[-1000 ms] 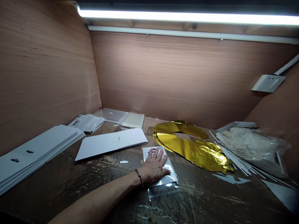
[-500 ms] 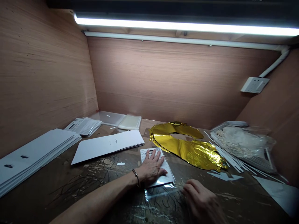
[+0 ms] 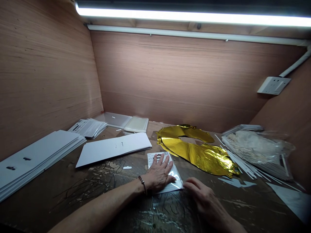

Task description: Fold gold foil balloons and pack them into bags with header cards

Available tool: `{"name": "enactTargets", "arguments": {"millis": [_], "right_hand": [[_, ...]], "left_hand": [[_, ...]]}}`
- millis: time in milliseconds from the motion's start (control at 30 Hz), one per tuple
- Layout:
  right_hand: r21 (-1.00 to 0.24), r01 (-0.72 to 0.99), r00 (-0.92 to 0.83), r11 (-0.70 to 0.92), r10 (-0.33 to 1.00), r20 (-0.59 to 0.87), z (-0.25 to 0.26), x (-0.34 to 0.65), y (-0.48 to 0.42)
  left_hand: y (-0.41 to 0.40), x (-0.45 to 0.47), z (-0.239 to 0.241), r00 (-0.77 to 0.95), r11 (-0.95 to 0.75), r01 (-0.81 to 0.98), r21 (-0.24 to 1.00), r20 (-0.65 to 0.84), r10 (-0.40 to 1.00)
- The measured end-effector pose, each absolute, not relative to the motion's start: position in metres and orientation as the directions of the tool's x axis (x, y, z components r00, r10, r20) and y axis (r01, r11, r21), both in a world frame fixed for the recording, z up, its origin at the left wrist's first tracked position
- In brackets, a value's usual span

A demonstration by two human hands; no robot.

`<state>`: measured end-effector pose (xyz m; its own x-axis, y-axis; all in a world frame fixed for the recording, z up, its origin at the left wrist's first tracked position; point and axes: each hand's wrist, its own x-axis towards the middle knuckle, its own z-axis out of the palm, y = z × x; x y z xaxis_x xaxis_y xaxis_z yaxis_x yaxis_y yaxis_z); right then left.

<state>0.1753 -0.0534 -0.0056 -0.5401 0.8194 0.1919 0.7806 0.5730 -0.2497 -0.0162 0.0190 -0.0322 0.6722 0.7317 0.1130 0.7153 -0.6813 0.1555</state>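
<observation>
Head view, card (image 3: 173, 186) inside clear sleeve (image 3: 178, 178)

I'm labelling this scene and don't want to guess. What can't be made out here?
In the head view:
White packet: its middle is covered by the left hand.
Right hand: fingertips mostly hidden by its own back; any grip unclear.
White card stack: its near end is cut off by the left edge.
Plastic bag: creased, shiny film obscures its exact contents.
Printed cards: text too small to read.
</observation>
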Motion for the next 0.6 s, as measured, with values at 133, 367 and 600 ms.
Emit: {"name": "enactTargets", "arguments": {"millis": [133,367,600], "right_hand": [[-0.241,0.744,-0.596,0.624,0.782,0.184,-0.001,0.190,-0.061],[-0.373,0.723,-0.515,0.582,0.813,0.270,-0.014,0.171,-0.059],[-0.429,0.900,-0.095,0.084,0.995,-0.005,0.002,0.142,-0.043]], "left_hand": [[0.017,-0.017,-0.033,0.679,-0.688,0.709,0.155,0.110,0.726],[0.004,-0.015,-0.035,0.667,-0.676,0.724,0.138,0.111,0.737],[0.012,-0.032,-0.019,0.665,-0.624,0.689,0.368,0.020,0.746]]}}
